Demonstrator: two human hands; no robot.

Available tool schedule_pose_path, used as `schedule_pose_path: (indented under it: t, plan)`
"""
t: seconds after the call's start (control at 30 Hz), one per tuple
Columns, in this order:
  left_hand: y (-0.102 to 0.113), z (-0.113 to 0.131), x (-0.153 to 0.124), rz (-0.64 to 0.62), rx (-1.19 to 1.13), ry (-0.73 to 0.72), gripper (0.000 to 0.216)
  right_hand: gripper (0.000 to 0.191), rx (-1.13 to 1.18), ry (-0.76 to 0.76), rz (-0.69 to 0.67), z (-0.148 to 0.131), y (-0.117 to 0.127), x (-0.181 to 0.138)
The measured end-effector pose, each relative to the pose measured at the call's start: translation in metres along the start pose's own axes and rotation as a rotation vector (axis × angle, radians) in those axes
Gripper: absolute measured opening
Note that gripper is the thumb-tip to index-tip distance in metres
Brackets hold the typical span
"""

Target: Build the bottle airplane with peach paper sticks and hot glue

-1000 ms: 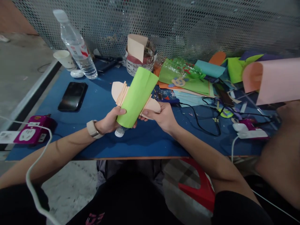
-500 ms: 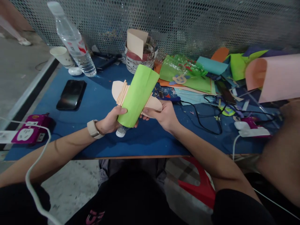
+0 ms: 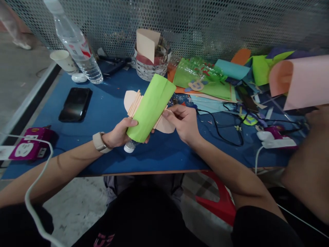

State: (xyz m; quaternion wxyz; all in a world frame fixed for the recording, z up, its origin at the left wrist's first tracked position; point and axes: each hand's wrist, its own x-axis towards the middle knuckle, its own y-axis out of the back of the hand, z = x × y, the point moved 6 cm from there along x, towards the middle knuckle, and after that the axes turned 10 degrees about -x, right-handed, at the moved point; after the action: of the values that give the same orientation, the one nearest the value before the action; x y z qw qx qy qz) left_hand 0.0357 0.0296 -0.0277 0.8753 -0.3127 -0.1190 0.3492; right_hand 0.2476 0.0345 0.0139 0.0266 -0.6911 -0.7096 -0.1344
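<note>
We see the left hand (image 3: 120,132) wrapped around the lower end of a green paper-covered bottle (image 3: 150,108), held tilted above the blue bench (image 3: 108,113); its white cap (image 3: 128,146) pokes out below the fist. Peach paper wings (image 3: 130,99) backed by wooden sticks (image 3: 135,104) jut out on both sides of the green tube. The right hand (image 3: 183,123) pinches the right-side wing near the sticks, fingers curled on it (how firmly it grips we cannot quite tell). On the bench beyond lie a black phone (image 3: 75,104), a clear water bottle (image 3: 74,43), a paper cup (image 3: 63,60) and a heap of coloured paper (image 3: 218,82).
</note>
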Motion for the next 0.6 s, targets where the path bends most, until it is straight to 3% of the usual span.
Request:
schedule_pose_path:
  t: [0.23, 0.43, 0.6]
  plan:
    - [0.004, -0.001, -0.001, -0.008, 0.004, 0.006, 0.075, 0.053, 0.049, 0.009, -0.038, -0.002, -0.003, 0.000]
    - [0.002, 0.004, 0.000, 0.039, 0.007, -0.012, 0.058, 0.057, 0.035, 0.015, -0.042, 0.000, -0.002, 0.004]
    - [0.004, 0.009, -0.005, 0.056, 0.165, -0.032, 0.061, 0.053, -0.018, 0.079, -0.130, 0.004, -0.002, 0.007]
